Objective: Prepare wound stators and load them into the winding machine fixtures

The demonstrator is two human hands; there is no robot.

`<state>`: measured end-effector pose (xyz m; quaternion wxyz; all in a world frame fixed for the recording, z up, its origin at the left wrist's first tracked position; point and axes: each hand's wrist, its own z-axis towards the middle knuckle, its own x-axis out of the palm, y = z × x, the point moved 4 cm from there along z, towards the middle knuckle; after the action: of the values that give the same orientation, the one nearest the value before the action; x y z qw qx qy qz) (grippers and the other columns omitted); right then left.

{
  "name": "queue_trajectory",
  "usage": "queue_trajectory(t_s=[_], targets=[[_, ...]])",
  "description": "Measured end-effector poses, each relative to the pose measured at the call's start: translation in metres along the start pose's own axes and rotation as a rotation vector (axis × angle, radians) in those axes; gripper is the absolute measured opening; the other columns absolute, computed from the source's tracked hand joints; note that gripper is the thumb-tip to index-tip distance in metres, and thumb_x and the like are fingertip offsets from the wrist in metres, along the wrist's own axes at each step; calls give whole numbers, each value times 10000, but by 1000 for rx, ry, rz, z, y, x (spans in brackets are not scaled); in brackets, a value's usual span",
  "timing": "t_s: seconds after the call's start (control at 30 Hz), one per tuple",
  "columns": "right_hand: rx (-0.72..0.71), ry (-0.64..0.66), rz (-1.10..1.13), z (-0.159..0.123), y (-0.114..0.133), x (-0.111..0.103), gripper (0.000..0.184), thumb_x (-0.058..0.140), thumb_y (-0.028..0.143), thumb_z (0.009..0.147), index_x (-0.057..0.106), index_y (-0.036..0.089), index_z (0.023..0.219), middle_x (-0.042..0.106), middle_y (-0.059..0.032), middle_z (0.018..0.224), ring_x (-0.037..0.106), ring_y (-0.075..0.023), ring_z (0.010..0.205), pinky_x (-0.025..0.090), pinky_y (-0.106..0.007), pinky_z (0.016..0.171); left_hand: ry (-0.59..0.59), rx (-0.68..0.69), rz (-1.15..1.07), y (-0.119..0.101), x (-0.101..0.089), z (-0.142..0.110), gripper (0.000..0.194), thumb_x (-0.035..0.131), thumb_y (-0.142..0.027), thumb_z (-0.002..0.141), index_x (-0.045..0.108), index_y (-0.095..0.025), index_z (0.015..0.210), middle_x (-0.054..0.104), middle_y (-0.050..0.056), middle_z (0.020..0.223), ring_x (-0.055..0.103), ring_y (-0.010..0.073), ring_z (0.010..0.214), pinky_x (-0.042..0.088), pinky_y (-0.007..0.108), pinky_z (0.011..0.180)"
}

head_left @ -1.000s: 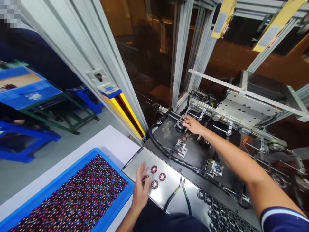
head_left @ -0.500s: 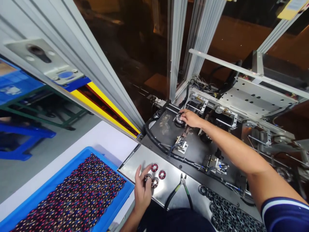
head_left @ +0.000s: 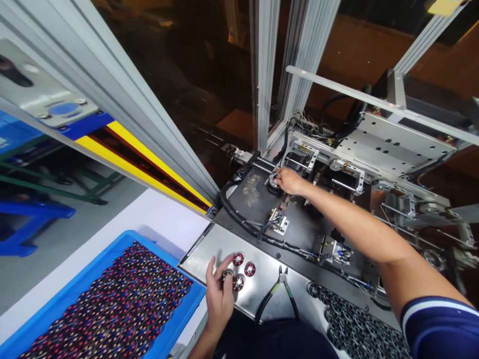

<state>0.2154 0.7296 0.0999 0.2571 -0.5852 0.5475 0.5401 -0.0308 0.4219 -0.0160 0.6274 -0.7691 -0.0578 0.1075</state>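
At a round fixture on the dark machine plate (head_left: 250, 192), my right hand (head_left: 287, 180) has its fingers closed on a grey ring-shaped part (head_left: 273, 179). The hand covers much of that part. My left hand (head_left: 220, 296) is over the shiny metal ledge (head_left: 204, 249), its fingers spread and its thumb at a wound motor stator (head_left: 226, 275) lying there. Close beside this stator lie three more with copper and red windings, one being the upper stator (head_left: 238, 259). Wire cutters (head_left: 283, 277) with green-black handles lie to their right, jaws apart.
A blue tray (head_left: 129, 237) full of wound stators stands at left on a white surface. Many dark, unwound cores (head_left: 352, 314) are lined up at lower right. A black cable (head_left: 239, 219) crosses the machine plate. Aluminium posts (head_left: 267, 75) and a crossbar (head_left: 348, 89) frame the machine.
The camera view has shifted slightly. My right hand stays at the round fixture, its fingers turned a little on the ring-shaped part. My left hand remains by the stators.
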Motion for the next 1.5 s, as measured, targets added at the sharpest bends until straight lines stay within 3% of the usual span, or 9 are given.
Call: queue_trajectory(t_s=[0.37, 0.57, 0.67, 0.87, 1.1, 1.2, 1.3, 1.4, 1.5], targets=[[6, -50, -53, -2, -3, 7, 312, 613, 378, 973, 630, 170, 1204, 646, -87, 1230, 651, -212, 1063, 568, -427, 917, -25, 25, 17, 4, 3, 1, 610, 492, -411, 991, 267, -196, 1515, 679, 180, 1312, 642, 247, 1240, 467, 459, 1072], [-115, -178, -177, -42, 6, 0, 307, 559, 285, 993, 621, 175, 1272, 512, -125, 1485, 447, -289, 1402, 413, -531, 1126, -8, 16, 26, 6, 1, 1, 626, 479, -453, 997, 246, -207, 1524, 673, 174, 1322, 625, 249, 1265, 469, 441, 1060], [-225, -115, -250, -63, 7, 0, 442, 484, 132, 963, 547, 136, 1400, 388, -151, 1598, 248, -316, 1526, 339, -543, 1172, 0, 13, 24, 6, 1, 1, 628, 479, -464, 998, 254, -202, 1522, 674, 172, 1318, 615, 250, 1280, 428, 459, 1109], [-340, 4, -386, -73, 2, -1, 535, 444, 109, 939, 472, 104, 1474, 360, -156, 1609, 282, -330, 1517, 349, -541, 1150, -32, 2, -4, 5, 2, 3, 636, 472, -462, 1002, 237, -189, 1526, 661, 196, 1324, 624, 261, 1262, 445, 488, 1094], [-334, -25, -487, -73, 23, -7, 418, 418, 138, 986, 556, 78, 1376, 474, -196, 1532, 339, -305, 1496, 370, -533, 1143, -101, 327, 181, -43, -26, -16, 665, 612, -356, 935, 323, -174, 1505, 570, 203, 1422, 505, 291, 1386, 348, 518, 1182], [-308, -94, -481, -81, 36, -20, 419, 391, 118, 980, 557, 49, 1358, 375, -230, 1584, 289, -335, 1515, 349, -566, 1150, 62, 501, 334, -73, -20, -33, 560, 627, -304, 927, 445, -196, 1446, 594, 163, 1395, 515, 294, 1365, 402, 497, 1151], [-255, -222, -466, -112, 49, -43, 486, 352, 83, 974, 450, 41, 1447, 244, -261, 1630, 224, -392, 1527, 343, -645, 1120, 397, 678, 470, -87, 12, -55, 447, 617, -274, 941, 525, -192, 1371, 642, 151, 1322, 558, 287, 1301, 453, 496, 1105], [-224, -377, -453, -182, 60, -58, 496, 348, 135, 1008, 372, 83, 1501, 214, -250, 1645, 155, -381, 1546, 340, -637, 1138, 685, 794, 524, -83, 57, -77, 338, 654, -265, 922, 613, -196, 1250, 706, 115, 1183, 635, 262, 1161, 520, 448, 1026], [-230, -521, -418, -282, 65, -39, 462, 412, 202, 1020, 405, 95, 1470, 299, -247, 1614, 194, -337, 1545, 384, -559, 1162, 852, 831, 557, -72, 103, -91, 364, 747, -221, 840, 662, -235, 1194, 711, 75, 1145, 664, 253, 1076, 559, 413, 957]])
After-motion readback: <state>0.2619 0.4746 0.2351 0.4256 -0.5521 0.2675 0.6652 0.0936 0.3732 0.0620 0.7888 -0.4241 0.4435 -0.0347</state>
